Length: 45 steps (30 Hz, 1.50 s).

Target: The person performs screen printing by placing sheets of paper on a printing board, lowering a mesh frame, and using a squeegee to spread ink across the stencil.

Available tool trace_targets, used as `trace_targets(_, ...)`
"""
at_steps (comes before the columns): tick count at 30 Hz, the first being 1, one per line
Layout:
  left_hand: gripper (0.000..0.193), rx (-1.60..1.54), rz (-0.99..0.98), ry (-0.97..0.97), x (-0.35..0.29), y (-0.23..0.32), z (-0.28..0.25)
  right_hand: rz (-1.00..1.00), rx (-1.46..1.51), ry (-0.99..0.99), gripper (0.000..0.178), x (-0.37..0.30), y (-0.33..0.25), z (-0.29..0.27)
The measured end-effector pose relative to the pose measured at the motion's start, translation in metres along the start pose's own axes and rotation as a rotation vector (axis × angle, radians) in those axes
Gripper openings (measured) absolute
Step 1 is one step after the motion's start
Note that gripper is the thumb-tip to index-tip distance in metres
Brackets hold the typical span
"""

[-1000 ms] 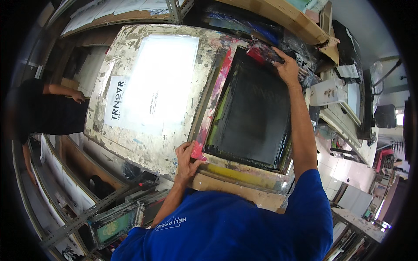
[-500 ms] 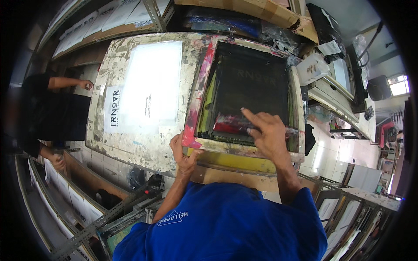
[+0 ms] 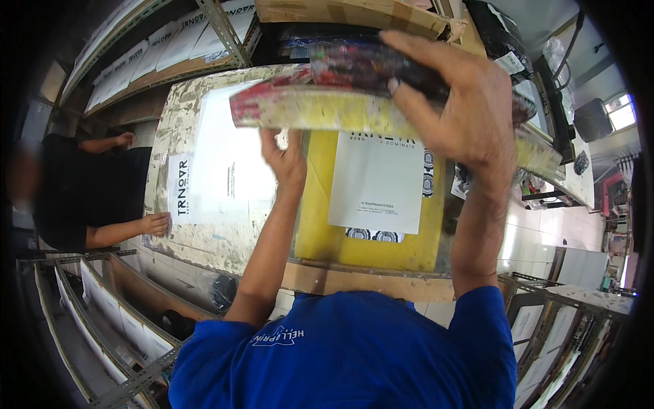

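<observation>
I hold a paint-stained printing screen frame (image 3: 320, 109) lifted up toward my face, tilted off the table. My left hand (image 3: 286, 160) grips its near edge from below. My right hand (image 3: 463, 102) grasps its right part from above. Under the raised frame a white printed sheet (image 3: 378, 180) lies on a yellow board (image 3: 327, 232). To the left a second white sheet (image 3: 225, 163) rests on the stained table (image 3: 197, 238).
A person in black at the left presses a hand (image 3: 157, 223) on the left sheet's corner. Metal racks (image 3: 122, 327) with stacked sheets run along the lower left and lower right. Shelves with cardboard (image 3: 354, 13) stand behind the table.
The screen frame lay flat over the yellow board a second ago. My right hand slid from its far edge to its near edge, and both hands have swung it up, uncovering the printed sheet.
</observation>
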State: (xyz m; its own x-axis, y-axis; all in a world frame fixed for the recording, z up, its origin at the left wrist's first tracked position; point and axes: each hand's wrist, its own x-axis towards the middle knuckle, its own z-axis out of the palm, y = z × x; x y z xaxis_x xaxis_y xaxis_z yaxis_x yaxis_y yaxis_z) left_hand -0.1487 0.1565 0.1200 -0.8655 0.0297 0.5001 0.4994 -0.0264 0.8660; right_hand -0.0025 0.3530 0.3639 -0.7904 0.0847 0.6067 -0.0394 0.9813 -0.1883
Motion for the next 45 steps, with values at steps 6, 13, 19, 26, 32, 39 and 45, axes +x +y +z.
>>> trace_targets(6, 0.037, 0.349, -0.074, -0.427, 0.019, -0.129, 0.061, -0.162, 0.138, 0.207, 0.046, 0.039, -0.003, -0.012)
trace_targets(13, 0.031, 0.848, -0.023, -0.549, 0.015, -0.182, 0.112, -0.029, 0.115, 0.049, 0.048, 0.054, 0.024, -0.009)
trace_targets(19, 0.017, 0.918, -0.106, -0.574, 0.017, -0.16, 0.132, 0.014, 0.085, 0.027, 0.047, 0.053, 0.009, -0.023)
trace_targets(26, 0.012, 0.409, -0.129, -0.442, 0.017, -0.147, 0.122, 0.017, 0.124, -0.016, 0.046, 0.054, 0.011, -0.026)
trace_targets(32, 0.008, 0.202, -0.235, -0.232, 0.037, -0.107, 0.054, 0.02, 0.18, 0.021, 0.047, 0.06, 0.025, -0.011)
trace_targets(39, 0.003, 0.138, -0.324, 0.09, 0.04, -0.116, -0.108, 0.063, 0.083, -0.001, 0.041, 0.057, -0.004, -0.019)
trace_targets(45, 0.006, 0.219, -0.427, 0.478, 0.013, -0.14, -0.277, 0.05, 0.229, -0.121, 0.04, 0.053, 0.028, -0.012)
